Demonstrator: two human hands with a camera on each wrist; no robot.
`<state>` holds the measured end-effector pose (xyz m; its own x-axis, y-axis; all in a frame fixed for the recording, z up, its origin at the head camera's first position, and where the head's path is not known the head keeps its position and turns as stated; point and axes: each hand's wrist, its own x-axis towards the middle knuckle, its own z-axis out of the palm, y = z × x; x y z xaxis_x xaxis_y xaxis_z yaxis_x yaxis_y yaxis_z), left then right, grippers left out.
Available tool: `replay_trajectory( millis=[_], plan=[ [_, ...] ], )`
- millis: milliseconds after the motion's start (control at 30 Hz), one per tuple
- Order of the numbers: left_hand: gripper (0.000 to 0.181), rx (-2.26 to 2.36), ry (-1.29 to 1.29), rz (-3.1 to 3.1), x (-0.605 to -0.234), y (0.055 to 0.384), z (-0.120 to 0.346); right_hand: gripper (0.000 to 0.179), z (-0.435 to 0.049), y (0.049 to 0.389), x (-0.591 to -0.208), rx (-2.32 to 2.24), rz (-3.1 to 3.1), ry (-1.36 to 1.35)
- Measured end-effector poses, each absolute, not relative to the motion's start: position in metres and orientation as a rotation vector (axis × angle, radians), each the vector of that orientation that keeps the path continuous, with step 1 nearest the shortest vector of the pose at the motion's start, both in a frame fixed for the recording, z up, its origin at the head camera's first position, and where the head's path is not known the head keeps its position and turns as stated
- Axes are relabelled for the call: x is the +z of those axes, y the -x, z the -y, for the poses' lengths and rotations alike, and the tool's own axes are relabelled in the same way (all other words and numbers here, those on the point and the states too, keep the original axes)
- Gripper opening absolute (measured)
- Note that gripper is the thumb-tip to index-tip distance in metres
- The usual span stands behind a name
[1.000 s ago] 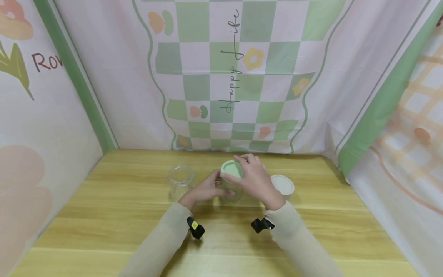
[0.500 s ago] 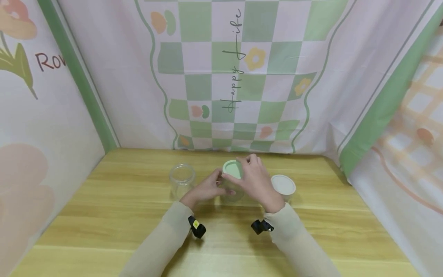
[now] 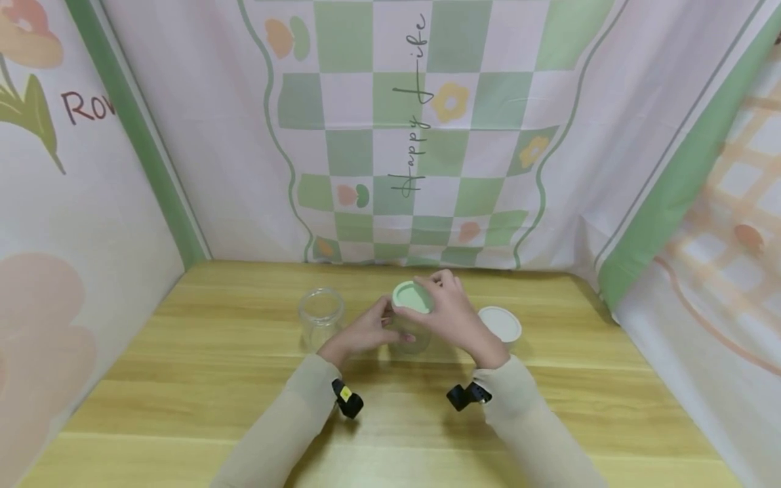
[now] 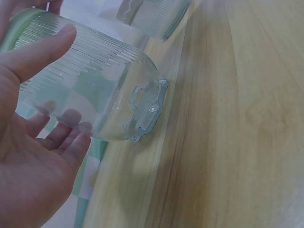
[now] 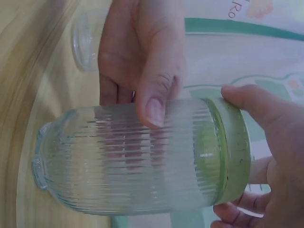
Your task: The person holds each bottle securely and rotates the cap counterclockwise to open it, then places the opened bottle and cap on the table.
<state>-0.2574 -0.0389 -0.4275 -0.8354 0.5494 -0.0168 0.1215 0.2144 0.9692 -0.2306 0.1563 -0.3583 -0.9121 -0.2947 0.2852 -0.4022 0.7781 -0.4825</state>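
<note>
A clear ribbed glass jar [image 5: 118,175] stands upright on the wooden table, its scalloped foot showing in the left wrist view. My left hand [image 3: 365,331] holds the jar around its side, thumb on the near face and fingers behind. On top of the jar sits a green lid [image 3: 412,297]. My right hand [image 3: 454,313] grips the lid's rim, with the thumb on one side and fingers on the other. In the right wrist view the lid [image 5: 236,152] lies flush over the jar's mouth.
An open glass jar [image 3: 321,318] without a lid stands left of my left hand. Beside my right wrist is a container with a white lid [image 3: 500,324], partly hidden. A patterned curtain [image 3: 421,152] hangs at the table's [image 3: 396,434] back edge.
My right wrist has shifted slightly to the right while the fingers stay on the green lid. My left hand and the jar have hardly moved.
</note>
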Motion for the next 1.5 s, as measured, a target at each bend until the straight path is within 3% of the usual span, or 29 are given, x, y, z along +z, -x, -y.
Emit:
replay_trajectory(
  millis=[233,967,1300,1500],
  plan=[
    [0.089,1.635,-0.651,-2.162,-0.427,0.259,0.039,0.075,-0.168,0.240,-0.354,1.004,2.808,-0.676],
    [0.091,1.634,-0.644,-2.141,-0.425,0.258,0.040,0.071,-0.196,0.266,-0.358,1.392,2.798,-1.135],
    [0.092,1.620,-0.632,-2.164,-0.427,0.259,0.040,0.077,-0.199,0.264,-0.364,1.499,2.755,-1.167],
    [0.087,1.632,-0.641,-2.161,-0.426,0.257,0.040,0.081,-0.196,0.257,-0.361,1.435,2.801,-1.025]
  ],
)
